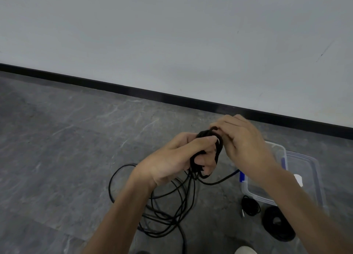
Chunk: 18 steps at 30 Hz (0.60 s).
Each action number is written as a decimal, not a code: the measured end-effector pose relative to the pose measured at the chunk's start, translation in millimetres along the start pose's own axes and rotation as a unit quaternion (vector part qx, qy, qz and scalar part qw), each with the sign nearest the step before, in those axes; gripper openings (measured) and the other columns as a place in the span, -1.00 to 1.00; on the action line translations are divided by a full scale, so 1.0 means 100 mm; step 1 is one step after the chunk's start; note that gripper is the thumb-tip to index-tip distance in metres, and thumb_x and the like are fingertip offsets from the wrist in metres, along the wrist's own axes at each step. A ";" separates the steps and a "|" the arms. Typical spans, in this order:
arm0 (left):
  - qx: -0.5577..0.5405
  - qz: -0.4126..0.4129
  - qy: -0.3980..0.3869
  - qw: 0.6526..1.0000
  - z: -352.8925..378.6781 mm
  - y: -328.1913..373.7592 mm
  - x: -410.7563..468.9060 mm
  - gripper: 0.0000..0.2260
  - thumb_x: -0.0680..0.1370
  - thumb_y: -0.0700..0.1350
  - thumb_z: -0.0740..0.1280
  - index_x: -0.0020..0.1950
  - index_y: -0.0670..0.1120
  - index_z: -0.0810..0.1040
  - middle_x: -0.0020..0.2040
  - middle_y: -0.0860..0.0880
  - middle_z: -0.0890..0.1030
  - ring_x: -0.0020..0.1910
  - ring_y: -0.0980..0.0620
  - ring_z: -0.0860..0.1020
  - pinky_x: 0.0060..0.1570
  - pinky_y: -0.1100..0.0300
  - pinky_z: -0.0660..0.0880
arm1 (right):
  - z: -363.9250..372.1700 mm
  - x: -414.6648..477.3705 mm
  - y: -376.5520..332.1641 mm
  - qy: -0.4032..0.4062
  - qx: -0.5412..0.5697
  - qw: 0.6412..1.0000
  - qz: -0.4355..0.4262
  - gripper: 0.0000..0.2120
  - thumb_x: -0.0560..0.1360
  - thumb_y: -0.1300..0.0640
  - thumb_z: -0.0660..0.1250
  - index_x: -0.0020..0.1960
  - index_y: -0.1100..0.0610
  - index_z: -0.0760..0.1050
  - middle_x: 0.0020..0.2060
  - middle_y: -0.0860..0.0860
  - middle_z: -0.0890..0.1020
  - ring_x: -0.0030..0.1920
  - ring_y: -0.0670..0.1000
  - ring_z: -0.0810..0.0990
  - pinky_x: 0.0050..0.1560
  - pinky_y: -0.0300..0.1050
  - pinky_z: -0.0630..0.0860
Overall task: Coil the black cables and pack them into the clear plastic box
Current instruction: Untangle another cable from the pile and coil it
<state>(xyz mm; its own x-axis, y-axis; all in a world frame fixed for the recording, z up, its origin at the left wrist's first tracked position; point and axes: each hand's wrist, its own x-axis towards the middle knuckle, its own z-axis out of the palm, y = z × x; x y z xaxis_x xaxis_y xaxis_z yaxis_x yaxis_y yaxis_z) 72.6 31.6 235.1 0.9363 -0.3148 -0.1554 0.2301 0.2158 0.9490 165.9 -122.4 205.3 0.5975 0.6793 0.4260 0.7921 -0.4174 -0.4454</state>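
Black cable coil [206, 134] gripped in L hand [172, 158], R hand [244, 141] pinching its top; tangled slack [164, 220] at 6 o'clock may knot.

Floor [57, 158], grey marbled tile; black skirting [114, 86] along its 12 o'clock edge; loose black cable [168, 223] sprawled in loops at 6 o'clock; clear plastic box [256, 196] at 4 o'clock; small coiled cable [250, 206] just beside its near wall; larger coiled cable [277, 225] at 5 o'clock.

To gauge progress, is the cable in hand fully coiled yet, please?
No, the cable's loose loops lie on the floor below the left hand.
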 end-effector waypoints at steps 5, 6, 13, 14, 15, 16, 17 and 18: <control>-0.138 0.051 0.031 0.989 -0.05 0.03 0.02 -0.73 0.61 -0.04 0.18 -0.29 -0.02 0.42 -0.46 0.13 0.35 -0.41 0.12 0.43 -0.26 0.30 0.44 | 0.07 -0.05 0.01 -0.059 0.015 0.998 0.029 -0.88 0.46 0.38 0.24 -0.13 0.22 0.50 -0.30 0.05 0.55 -0.35 0.11 0.52 -0.39 0.12 0.51; -0.165 0.061 0.040 0.984 -0.06 0.04 0.01 -0.75 0.57 -0.01 0.21 -0.31 0.00 0.45 -0.48 0.14 0.35 -0.42 0.13 0.42 -0.26 0.31 0.44 | 0.07 -0.05 0.00 -0.059 0.023 0.998 0.029 -0.87 0.43 0.41 0.23 -0.17 0.23 0.47 -0.34 0.03 0.53 -0.39 0.09 0.49 -0.42 0.11 0.48; -0.282 0.101 0.071 0.952 -0.07 0.04 0.01 -0.76 0.40 0.09 0.51 -0.27 -0.02 0.56 -0.50 0.14 0.37 -0.44 0.17 0.45 -0.24 0.28 0.54 | 0.10 0.00 -0.19 -0.138 0.044 0.987 0.073 -0.79 0.50 0.39 0.20 -0.23 0.15 0.36 -0.38 0.05 0.49 -0.40 0.08 0.44 -0.34 0.07 0.44; -0.293 0.101 0.081 0.947 -0.05 0.05 0.01 -0.77 0.45 0.07 0.47 -0.28 -0.04 0.56 -0.51 0.13 0.37 -0.45 0.16 0.45 -0.28 0.27 0.54 | 0.10 0.00 -0.21 -0.149 0.047 0.984 0.084 -0.78 0.52 0.37 0.18 -0.23 0.12 0.33 -0.39 0.02 0.47 -0.41 0.04 0.41 -0.35 -0.02 0.41; -0.301 0.099 0.094 0.944 -0.04 0.07 0.00 -0.76 0.50 0.05 0.40 -0.29 -0.05 0.55 -0.51 0.13 0.36 -0.46 0.15 0.45 -0.31 0.27 0.54 | 0.11 0.00 -0.22 -0.157 0.047 0.982 0.093 -0.75 0.53 0.36 0.16 -0.24 0.08 0.31 -0.40 -0.02 0.44 -0.42 -0.01 0.38 -0.37 -0.13 0.35; -0.302 0.099 0.108 0.942 -0.03 0.08 0.01 -0.75 0.53 0.04 0.31 -0.29 -0.05 0.54 -0.52 0.12 0.35 -0.45 0.15 0.45 -0.31 0.27 0.54 | 0.11 0.01 -0.25 -0.169 0.049 0.979 0.103 -0.72 0.54 0.35 0.15 -0.25 0.04 0.28 -0.42 -0.06 0.40 -0.44 -0.06 0.34 -0.39 -0.21 0.31; -0.297 0.100 0.118 0.942 -0.03 0.08 0.01 -0.75 0.53 0.03 0.25 -0.29 -0.04 0.53 -0.51 0.12 0.36 -0.43 0.15 0.46 -0.28 0.28 0.54 | 0.11 0.02 -0.28 -0.187 0.053 0.975 0.112 -0.71 0.56 0.34 0.14 -0.25 0.03 0.28 -0.43 -0.08 0.37 -0.45 -0.09 0.31 -0.38 -0.23 0.31; -0.293 0.104 0.127 0.942 -0.04 0.08 0.02 -0.76 0.53 0.03 0.23 -0.28 -0.03 0.54 -0.49 0.12 0.37 -0.41 0.15 0.48 -0.23 0.28 0.53 | 0.12 0.03 -0.31 -0.205 0.060 0.970 0.118 -0.74 0.58 0.33 0.13 -0.22 0.05 0.29 -0.42 -0.09 0.37 -0.46 -0.10 0.31 -0.37 -0.26 0.32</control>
<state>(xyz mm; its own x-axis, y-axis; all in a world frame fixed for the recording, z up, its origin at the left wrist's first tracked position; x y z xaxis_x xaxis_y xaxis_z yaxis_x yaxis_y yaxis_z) 76.9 36.2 241.2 0.9934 0.0053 -0.1147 0.0727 0.7442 0.6640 141.5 -100.6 210.6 0.6418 0.7660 -0.0369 0.6041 -0.5346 -0.5909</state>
